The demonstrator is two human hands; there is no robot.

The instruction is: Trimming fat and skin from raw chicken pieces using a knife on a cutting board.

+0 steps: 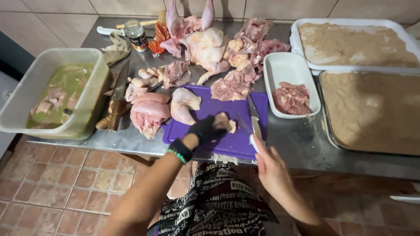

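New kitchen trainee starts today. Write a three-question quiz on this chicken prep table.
1. True or false: the left hand, in a black glove, rests on a small chicken piece on the purple cutting board.
2. What does the bare right hand hold?
A. a jar
B. a white-handled knife
C. a tray
3. Fill in: cut meat lies in the small white ___ to the right of the board.

Key
1. True.
2. B; its blade lies over the board's right side.
3. Dish; beyond it stand two large trays of brown crumb coating.
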